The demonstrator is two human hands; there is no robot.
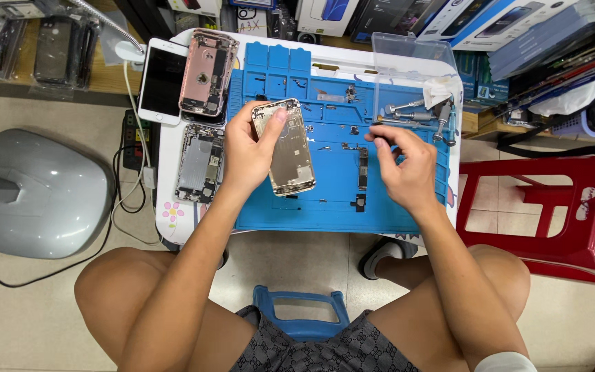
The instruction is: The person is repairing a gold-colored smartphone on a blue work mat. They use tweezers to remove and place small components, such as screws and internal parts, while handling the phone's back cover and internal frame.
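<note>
- Nearest the camera, a blue stool (302, 315) is showing between the person's bare knees, below both grips.
- The left hand (246, 153) is holding a gold phone housing (288, 148) tilted above the blue work mat (325, 196); its grip is clamped on the housing's left edge, with the thumb pressing near the top corner.
- The right hand (408, 169) is hovering over the mat just right of the housing; its thumb and forefinger are pinched together, though what is between them is too small to tell.
- Just left of the right grip, a dark narrow part (363, 169) is lying on the mat, with small screws scattered around it.
- Left of the left grip, an opened phone chassis (200, 164) is lying on the white surface (169, 207), off the mat.
- Beyond the left grip, a rose-coloured phone back (208, 72) is lying beside a white-framed phone (162, 81) with a dark screen.
- Beyond the right grip, metal screwdrivers (414, 114) are lying at the far right corner of the mat, near a clear plastic tray (411, 55) and a crumpled white cloth (442, 89).
- Well to the right, a red plastic stool (552, 213) is standing on the floor; well to the left, a grey rounded appliance (32, 193) is sitting there.
</note>
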